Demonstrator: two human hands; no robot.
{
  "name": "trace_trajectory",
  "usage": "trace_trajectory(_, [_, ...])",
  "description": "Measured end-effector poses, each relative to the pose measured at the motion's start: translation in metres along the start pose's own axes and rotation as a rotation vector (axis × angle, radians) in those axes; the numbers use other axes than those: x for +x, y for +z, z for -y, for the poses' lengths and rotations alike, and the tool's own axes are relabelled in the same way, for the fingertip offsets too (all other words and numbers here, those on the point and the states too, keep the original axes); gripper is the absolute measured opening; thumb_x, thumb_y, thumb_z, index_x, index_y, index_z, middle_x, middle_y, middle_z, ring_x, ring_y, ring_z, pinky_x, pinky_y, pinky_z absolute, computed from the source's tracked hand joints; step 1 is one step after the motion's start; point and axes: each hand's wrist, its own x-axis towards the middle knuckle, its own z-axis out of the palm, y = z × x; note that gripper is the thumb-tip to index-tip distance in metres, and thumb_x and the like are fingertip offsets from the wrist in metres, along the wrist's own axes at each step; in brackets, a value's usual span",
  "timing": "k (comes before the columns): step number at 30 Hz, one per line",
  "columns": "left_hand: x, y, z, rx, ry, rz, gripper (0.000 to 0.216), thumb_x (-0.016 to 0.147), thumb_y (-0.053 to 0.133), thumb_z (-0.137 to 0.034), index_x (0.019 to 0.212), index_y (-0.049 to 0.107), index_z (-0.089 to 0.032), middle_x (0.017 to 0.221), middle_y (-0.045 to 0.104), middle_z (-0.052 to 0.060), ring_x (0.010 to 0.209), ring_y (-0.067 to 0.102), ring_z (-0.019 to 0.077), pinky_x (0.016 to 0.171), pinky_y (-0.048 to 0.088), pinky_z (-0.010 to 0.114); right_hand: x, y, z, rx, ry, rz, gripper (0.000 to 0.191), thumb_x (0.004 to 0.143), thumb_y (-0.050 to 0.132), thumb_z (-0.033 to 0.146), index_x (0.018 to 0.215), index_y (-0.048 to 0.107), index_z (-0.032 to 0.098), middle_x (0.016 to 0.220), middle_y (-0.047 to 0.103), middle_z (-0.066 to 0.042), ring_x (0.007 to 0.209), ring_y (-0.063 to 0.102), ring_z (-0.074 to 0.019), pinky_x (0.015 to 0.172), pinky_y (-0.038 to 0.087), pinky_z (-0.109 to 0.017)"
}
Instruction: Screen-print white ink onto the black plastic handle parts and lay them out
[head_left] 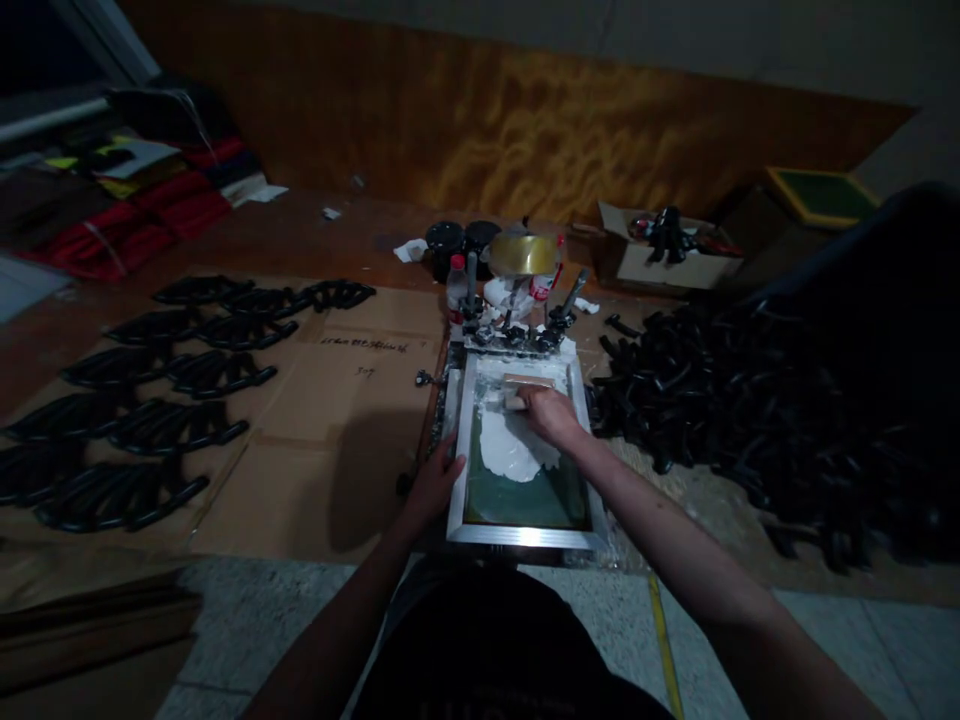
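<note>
Mostly white-smeared green screen frame [459, 440]

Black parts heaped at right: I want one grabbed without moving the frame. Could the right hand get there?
Probably yes: the right hand is on the frame, the black parts lie uncovered just beside it.

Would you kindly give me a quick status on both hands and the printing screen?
Left hand steadying screen frame at its left edge. Right hand gripping squeegee in white ink. Nothing blocking the screen.
</note>
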Motion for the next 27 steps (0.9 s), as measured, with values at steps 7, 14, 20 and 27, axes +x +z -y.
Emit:
trace_trajectory(7, [0.000,0.003,0.000,-0.040,-0.004,-0.008,0.057,0.090,0.051,-0.038,0.141,0.050,-0.013,0.132,0.065,0.014,0.112,0.066,0.0243,0.099,0.051,0.038,-0.058,0.014,-0.008,-0.001,-0.493,0.066,0.019,0.086,0.052,0.009,0.097,0.065,0.016,0.096,0.068,-0.006,0.095,0.059,-0.0195,0.078,0.041,-0.028])
trace_trajectory(14, [-0.004,0.001,-0.011,-0.052,-0.040,-0.020,0.057,0.089,0.052,-0.037,0.140,0.050,-0.013,0.126,0.068,0.014,0.107,0.067,0.0253,0.092,0.054,0.039,-0.054,0.032,-0.001,0.007,-0.396,-0.137,0.022,0.093,0.047,0.014,0.104,0.066,0.013,0.100,0.067,-0.011,0.096,0.055,-0.0226,0.083,0.041,-0.032])
trace_trajectory(20, [-0.009,-0.004,-0.023,-0.077,-0.072,-0.004,0.061,0.087,0.054,-0.041,0.141,0.049,-0.014,0.114,0.072,0.013,0.095,0.069,0.0243,0.083,0.055,0.037,-0.057,0.028,0.000,0.100,-0.427,-0.080,0.026,0.092,0.052,0.019,0.113,0.067,0.015,0.098,0.068,-0.010,0.094,0.059,-0.0216,0.081,0.044,-0.031])
trace_trajectory(27, [-0.020,-0.029,-0.080,-0.211,-0.054,-0.096,0.056,0.084,0.054,-0.055,0.126,0.062,-0.018,0.106,0.071,0.008,0.091,0.066,0.0230,0.076,0.055,0.035,0.015,-0.052,-0.056,0.238,0.081,-0.348,0.053,0.094,0.054,0.045,0.143,0.050,0.026,0.108,0.070,-0.008,0.089,0.066,-0.0236,0.075,0.048,-0.031])
